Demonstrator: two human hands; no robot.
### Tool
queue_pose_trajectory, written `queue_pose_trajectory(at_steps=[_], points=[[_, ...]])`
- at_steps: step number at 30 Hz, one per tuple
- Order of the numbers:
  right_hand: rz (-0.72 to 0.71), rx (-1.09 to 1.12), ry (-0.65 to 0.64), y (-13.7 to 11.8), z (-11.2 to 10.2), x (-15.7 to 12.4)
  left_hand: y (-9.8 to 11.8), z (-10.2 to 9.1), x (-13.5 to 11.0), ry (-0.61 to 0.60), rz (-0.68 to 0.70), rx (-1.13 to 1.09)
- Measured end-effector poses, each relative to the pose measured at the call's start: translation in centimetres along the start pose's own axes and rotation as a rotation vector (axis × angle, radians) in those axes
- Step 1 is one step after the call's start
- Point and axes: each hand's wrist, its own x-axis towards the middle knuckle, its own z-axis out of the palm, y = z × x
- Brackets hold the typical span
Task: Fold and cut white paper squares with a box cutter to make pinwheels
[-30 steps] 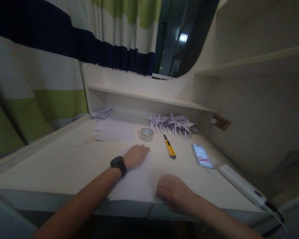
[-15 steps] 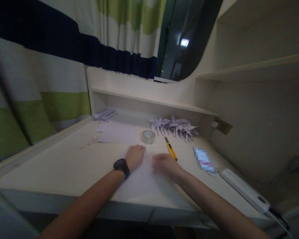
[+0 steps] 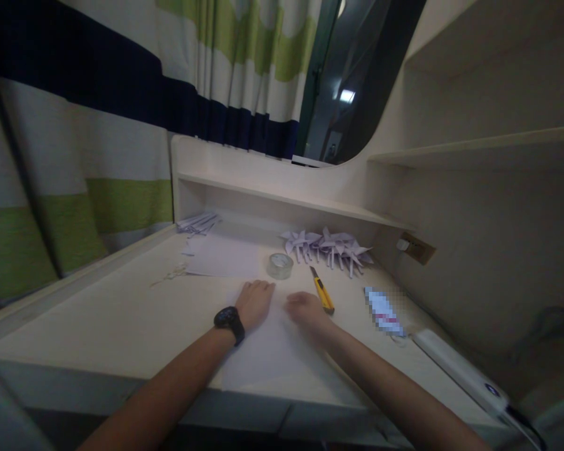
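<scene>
A sheet of white paper [image 3: 263,357] lies at the front of the white desk, under both my hands. Flat on its upper left part rests my left hand [image 3: 255,302], fingers stretched out, a black watch [image 3: 229,321] on the wrist. My right hand [image 3: 307,310] is over the right part of the sheet, slightly blurred, with curled fingers; whatever they may hold is hidden. Just right of that hand lies a yellow utility knife [image 3: 323,292], blade out. Beyond the hands stands a roll of clear tape [image 3: 280,267].
Several paper pinwheels [image 3: 326,245] lie at the back right. At the back left are a stack of white paper [image 3: 225,254], rolled paper sticks [image 3: 197,223] and small loose bits [image 3: 175,272]. A pixelated blue-white item [image 3: 384,313] and a white power strip [image 3: 460,366] lie at right.
The view has tilted up a little, so the desk sits lower in the picture. My right hand has shifted slightly over the sheet; my left hand stays flat in place.
</scene>
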Motion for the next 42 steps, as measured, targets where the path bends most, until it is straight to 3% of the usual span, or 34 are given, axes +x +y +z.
queue_pose_trajectory(at_steps=[5,17,27,37,42], points=[[0.027,0.113,-0.033,-0.8,0.2,0.4,0.3,-0.2,-0.1,-0.008,-0.004,0.01],[0.076,0.154,-0.057,-2.9,0.3,-0.1,0.4,-0.2,-0.1,-0.003,-0.004,0.018],[0.08,0.191,-0.055,-1.8,-0.2,0.6,0.5,-0.4,-0.3,0.017,-0.037,0.037],[0.07,-0.035,-0.265,-1.1,0.3,-3.3,-1.1,-1.4,0.1,0.121,-0.125,-0.113],[-0.032,-0.105,-0.208,-1.4,-0.4,-4.3,-2.0,-1.5,0.4,0.159,-0.117,-0.292]])
